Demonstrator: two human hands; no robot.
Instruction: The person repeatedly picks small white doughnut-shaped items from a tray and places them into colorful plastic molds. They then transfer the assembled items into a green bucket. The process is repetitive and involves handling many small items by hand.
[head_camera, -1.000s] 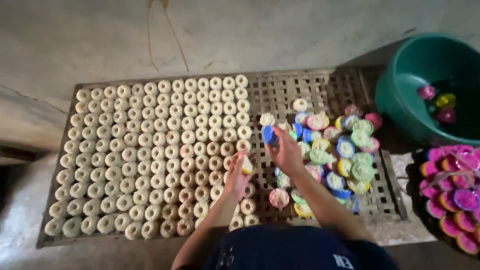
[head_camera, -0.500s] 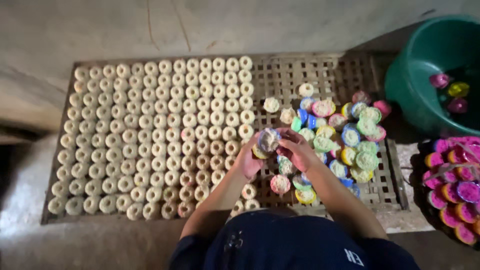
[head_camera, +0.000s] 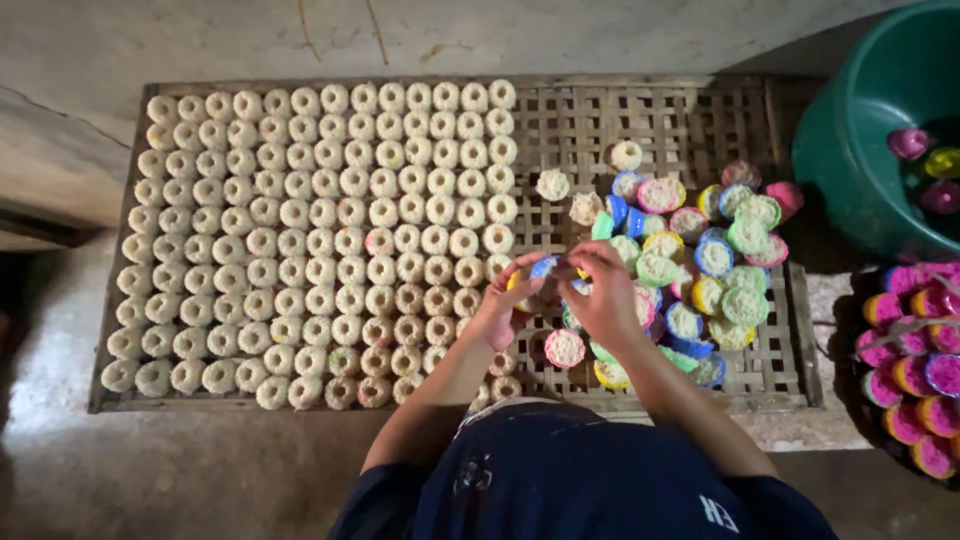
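Your left hand (head_camera: 505, 305) and right hand (head_camera: 608, 292) meet over the woven tray (head_camera: 585, 120), fingers closed together on a small blue mould (head_camera: 545, 268). Coloured filled moulds (head_camera: 700, 250) lie just right; pale cakes (head_camera: 320, 230) in rows left. Green basin (head_camera: 850, 140) far right.

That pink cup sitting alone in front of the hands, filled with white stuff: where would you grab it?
Probably by the rim of the pink cup, coming straight down from above with fingers on opposite sides. It sits upright on the woven tray, filling facing up, with gaps around it.
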